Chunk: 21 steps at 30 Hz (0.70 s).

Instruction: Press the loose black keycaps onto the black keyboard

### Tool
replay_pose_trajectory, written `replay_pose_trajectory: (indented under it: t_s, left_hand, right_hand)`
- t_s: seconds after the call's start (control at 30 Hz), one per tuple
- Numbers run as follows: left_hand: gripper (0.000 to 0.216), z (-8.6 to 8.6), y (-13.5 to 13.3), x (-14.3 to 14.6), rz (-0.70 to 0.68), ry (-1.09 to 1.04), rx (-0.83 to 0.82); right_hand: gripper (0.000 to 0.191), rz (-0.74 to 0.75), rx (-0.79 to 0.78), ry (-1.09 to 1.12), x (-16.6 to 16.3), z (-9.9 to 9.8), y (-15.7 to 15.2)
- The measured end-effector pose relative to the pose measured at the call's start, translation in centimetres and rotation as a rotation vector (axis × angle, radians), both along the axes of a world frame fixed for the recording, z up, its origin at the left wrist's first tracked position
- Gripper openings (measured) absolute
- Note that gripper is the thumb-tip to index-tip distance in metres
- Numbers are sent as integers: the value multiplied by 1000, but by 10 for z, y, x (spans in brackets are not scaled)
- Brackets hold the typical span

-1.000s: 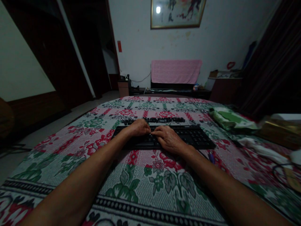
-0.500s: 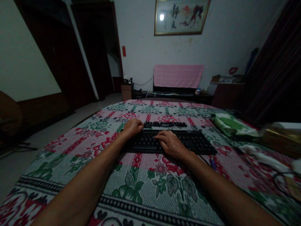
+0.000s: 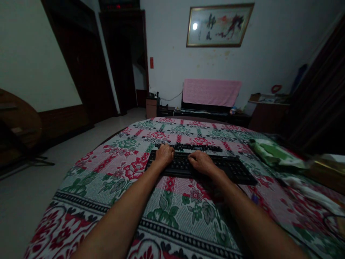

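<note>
In the head view, a long, flat, rectangular keyboard of black plastic point(image 3: 180, 165) lies on the near-middle part of a table, its small raised keys set in rows across a dull surface. The table wears a woven-looking cloth with red, green, pink and white flowers and a dark patterned border point(image 3: 118, 172). The bare left hand point(image 3: 165, 154) is at the keyboard's upper left part, its fingers bent inward; whether anything is pinched between them cannot be told. The bare right hand point(image 3: 202, 162) lies over the keyboard's middle, knuckles rounded and fingers curled; its fingertips are too dim to tell whether they grip anything. Just beyond the keyboard's far edge runs a line of small, blocky black pieces point(image 3: 201, 148), its left end close to the left hand.

To the right on the cloth sit a crumpled, soft-looking packet in green and white point(image 3: 277, 153), a bunched white cloth-like strip point(image 3: 312, 194) and a boxy, gold-brown container point(image 3: 326, 173). A blurred, small purple object point(image 3: 254, 198) lies near the right forearm. Behind the table, a pink, fabric-like cover point(image 3: 211, 92) drapes over a dark, flat panel.
</note>
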<state>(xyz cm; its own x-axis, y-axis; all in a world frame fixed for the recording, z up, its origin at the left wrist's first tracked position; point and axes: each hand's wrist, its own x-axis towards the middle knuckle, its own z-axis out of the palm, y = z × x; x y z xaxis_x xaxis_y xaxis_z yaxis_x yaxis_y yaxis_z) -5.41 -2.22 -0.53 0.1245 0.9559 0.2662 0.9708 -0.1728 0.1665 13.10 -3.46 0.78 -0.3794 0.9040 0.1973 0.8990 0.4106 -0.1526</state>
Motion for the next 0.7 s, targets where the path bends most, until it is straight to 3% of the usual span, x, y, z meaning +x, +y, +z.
replay_pose_trajectory:
  t_s: [0.1, 0.27, 0.7]
  left_hand:
    - [32, -3, -1, 0, 5, -12, 14]
    - [32, -2, 4, -3, -23, 10, 9]
    - [34, 18, 55, 29, -109, 154, -76]
  right_hand:
    - [30, -125, 37, 18, -7, -3, -2]
    - [28, -200, 50, 77, -9, -9, -3]
    - [28, -100, 71, 253, 7, -18, 6]
